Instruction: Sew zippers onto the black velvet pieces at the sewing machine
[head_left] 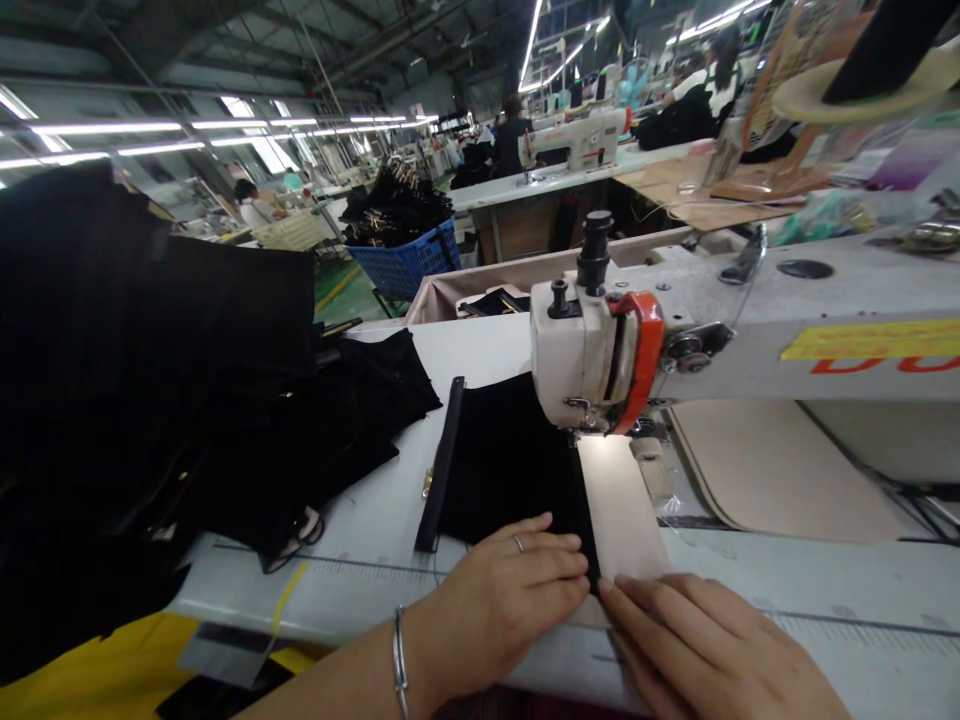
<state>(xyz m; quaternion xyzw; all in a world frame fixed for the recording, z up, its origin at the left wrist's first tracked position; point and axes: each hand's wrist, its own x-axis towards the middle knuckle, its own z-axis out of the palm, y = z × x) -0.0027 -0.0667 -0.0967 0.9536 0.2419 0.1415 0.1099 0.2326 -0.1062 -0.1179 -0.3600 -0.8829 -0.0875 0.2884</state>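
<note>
My left hand [506, 590], with a ring and a bracelet, lies flat on the near part of a black fabric panel [502, 450], its fingers stretched out. A dark strip with a gold-coloured metal piece runs along the panel's left edge. My right hand [705, 640] rests with extended fingers on the near end of a beige strip [622, 505], fingertips close to the black edge. Panel and strip meet under the sewing machine head [592, 350], which has an orange part and a lit needle area. The needle itself is hard to make out.
A pile of black pieces [150, 380] fills the left side, with small scissors [304, 530] at its edge. Beige panels [772, 470] lie under the machine arm. Behind are a beige-lined bin [431, 300], a blue crate [409, 262] and another sewing machine [577, 140]. People sit farther back.
</note>
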